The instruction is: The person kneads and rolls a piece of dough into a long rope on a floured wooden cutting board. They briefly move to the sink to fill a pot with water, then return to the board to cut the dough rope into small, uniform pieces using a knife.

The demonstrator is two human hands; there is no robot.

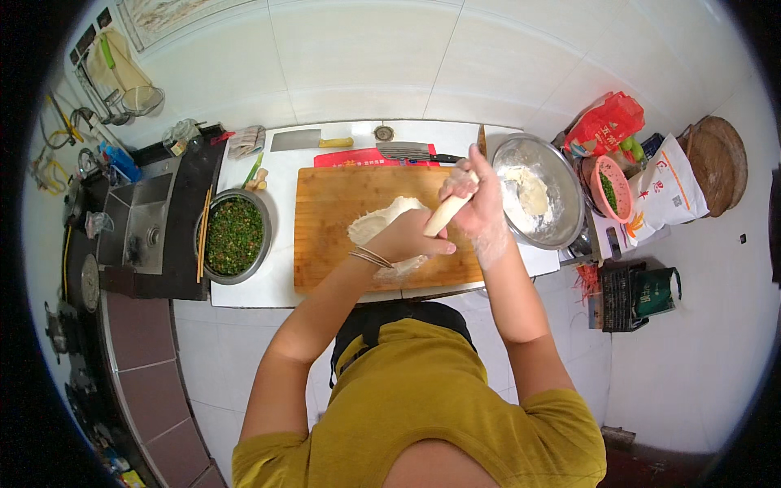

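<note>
Dough [443, 218] hung as a pale roll above the wooden board [325, 207], my left hand [404, 236] gripping its near end, my right hand [480, 199] curled round its far end, both seemingly to keep it steady, while flour [376, 222] lay below, presumably to prevent sticking!

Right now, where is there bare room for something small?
Bare: the cutting board's left side, between bowl of greens and flour. Crowded: behind the board, with cleaver and knife; far right, with pink basket and white sack.
</note>
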